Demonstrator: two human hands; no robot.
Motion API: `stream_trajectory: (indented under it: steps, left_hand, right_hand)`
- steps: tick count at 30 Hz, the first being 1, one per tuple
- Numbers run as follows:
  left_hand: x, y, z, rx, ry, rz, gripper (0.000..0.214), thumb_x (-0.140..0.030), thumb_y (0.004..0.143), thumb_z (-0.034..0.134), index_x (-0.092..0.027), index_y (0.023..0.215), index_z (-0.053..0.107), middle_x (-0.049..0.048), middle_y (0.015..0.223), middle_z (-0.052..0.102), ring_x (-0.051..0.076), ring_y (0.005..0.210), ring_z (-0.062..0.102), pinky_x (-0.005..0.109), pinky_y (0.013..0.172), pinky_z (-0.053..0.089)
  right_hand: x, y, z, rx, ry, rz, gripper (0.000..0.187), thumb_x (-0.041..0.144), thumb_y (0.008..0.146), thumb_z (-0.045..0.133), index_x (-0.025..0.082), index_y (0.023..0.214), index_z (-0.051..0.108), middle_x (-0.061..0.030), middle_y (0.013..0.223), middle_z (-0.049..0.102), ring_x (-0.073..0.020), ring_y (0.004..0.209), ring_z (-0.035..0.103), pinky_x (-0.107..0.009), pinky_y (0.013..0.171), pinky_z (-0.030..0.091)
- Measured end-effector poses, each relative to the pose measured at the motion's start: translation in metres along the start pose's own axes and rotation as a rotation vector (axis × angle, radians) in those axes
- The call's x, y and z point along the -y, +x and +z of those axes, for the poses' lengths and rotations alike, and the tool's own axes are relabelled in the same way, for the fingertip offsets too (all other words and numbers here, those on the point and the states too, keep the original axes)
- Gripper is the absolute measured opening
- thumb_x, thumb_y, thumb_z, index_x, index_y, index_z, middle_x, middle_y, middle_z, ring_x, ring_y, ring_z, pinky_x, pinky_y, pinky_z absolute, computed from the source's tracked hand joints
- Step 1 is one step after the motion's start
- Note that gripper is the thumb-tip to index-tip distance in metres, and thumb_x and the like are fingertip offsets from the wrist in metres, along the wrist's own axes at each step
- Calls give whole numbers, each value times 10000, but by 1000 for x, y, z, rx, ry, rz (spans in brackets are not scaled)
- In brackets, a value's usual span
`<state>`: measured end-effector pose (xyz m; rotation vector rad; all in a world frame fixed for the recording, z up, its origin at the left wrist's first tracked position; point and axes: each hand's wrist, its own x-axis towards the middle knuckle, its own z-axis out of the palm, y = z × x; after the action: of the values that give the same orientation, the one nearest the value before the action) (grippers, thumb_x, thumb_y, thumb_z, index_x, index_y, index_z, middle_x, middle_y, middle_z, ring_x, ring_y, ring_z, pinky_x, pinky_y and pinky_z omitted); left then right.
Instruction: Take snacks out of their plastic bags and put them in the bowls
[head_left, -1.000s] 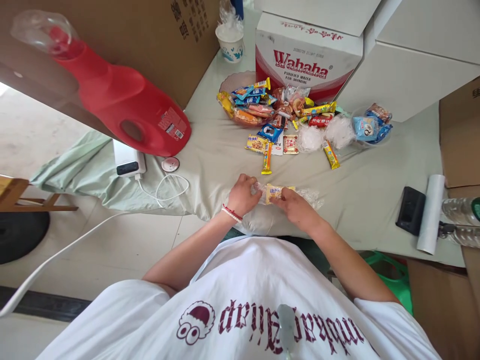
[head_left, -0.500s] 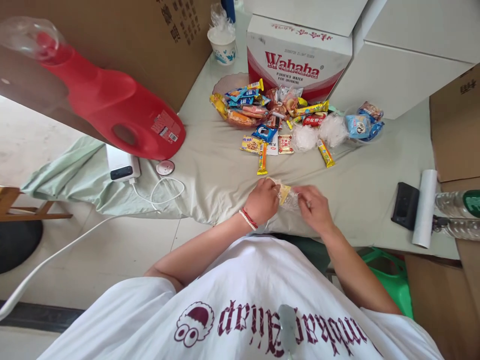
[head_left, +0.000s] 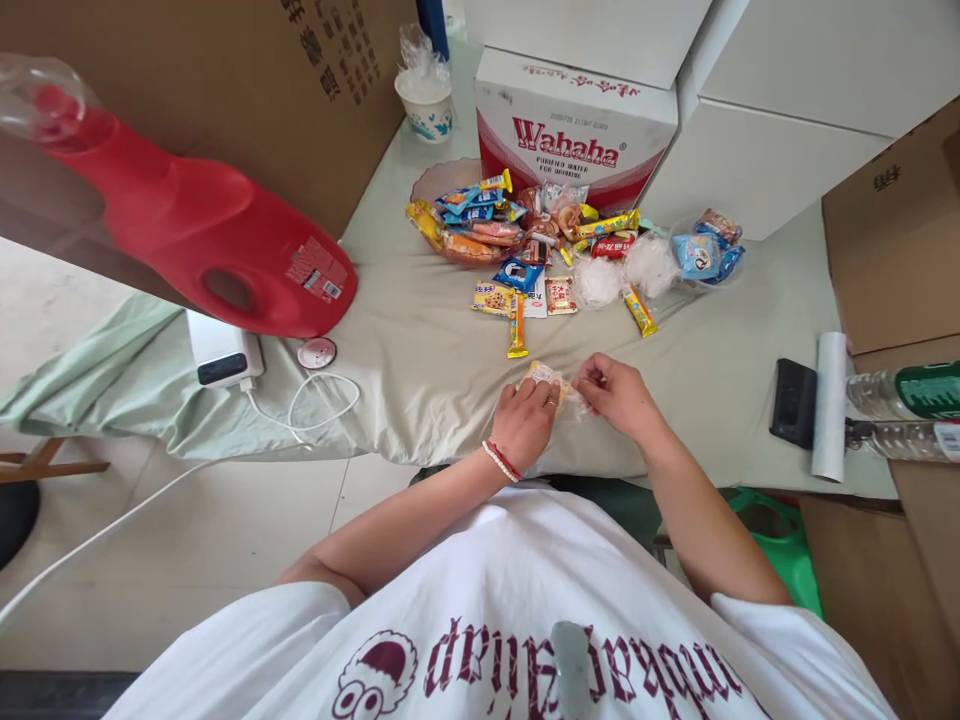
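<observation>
Yellow packet [head_left: 546, 374], "Wahaha" box [head_left: 574, 130] beyond

left fingers [head_left: 537, 394]: plastic film [head_left: 574, 408] → atop yellow packet [head_left: 547, 373] | right fingers [head_left: 592, 394]: packet → film at right

Red jug [head_left: 247, 240], clear-capped; white device [head_left: 214, 340], cable [head_left: 247, 385] attached; patterned cup [head_left: 429, 115], standing beside brown cardboard [head_left: 247, 100]; red-and-white Wahaha carton [head_left: 574, 115]; two clear bottles [head_left: 919, 391], far right.
</observation>
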<state>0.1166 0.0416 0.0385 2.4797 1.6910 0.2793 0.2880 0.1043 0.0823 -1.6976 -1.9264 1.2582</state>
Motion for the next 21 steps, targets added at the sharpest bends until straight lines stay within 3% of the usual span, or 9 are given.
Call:
stream_trajectory:
  steps: [5,9,11,13,16,21]
  left_hand:
    - [0,-1,-2,-5,-82,17,252,-97,950,495,-146,951,743,174,998,714,317,1071,635,476,873,479]
    - [21,-28,-16,-143,-220,99,252,-178,931,536,-188,1080,739,149,1144,735,320,1244,604,543,1103,430]
    - [37,-47,-20,-217,-257,124,322,-146,933,502,-220,1160,718,105,1162,754,283,1253,617,536,1162,392]
    - [53,-64,-19,-275,-264,84,350,-117,919,497,-243,1161,717,78,1109,775,280,1239,633,531,1141,413]
    - [72,-81,-12,-324,-241,-24,321,-117,885,536,-268,1085,735,62,1059,785,309,1238,638,547,1089,449]
    - [85,-89,3,-356,-223,-54,268,-109,879,556,-270,1029,710,46,1020,784,315,1192,667,542,1050,472]
  right_hand:
    - [33,38,41,-108,-317,-98,95,221,963,557,193,930,642,-52,893,681,-194,835,633,-287,776,470]
    - [39,28,64,-119,-444,-204,244,307,1056,459,182,1030,667,-110,1061,623,-217,873,602,-330,801,480]
    - [36,17,72,-136,-485,-295,268,394,1046,508,182,1038,672,-133,1088,600,-257,934,580,-380,847,493]
    - [33,8,76,-151,-535,-367,272,444,982,633,190,1070,671,-153,1108,600,-309,1005,544,-445,887,496]
    - [28,2,79,-147,-622,-372,267,338,924,718,213,1152,656,-172,1168,610,-350,1053,508,-494,870,495]
    - [9,-5,66,-203,-589,-330,315,142,991,492,210,1254,650,-181,1296,617,-340,1152,533,-505,952,493]
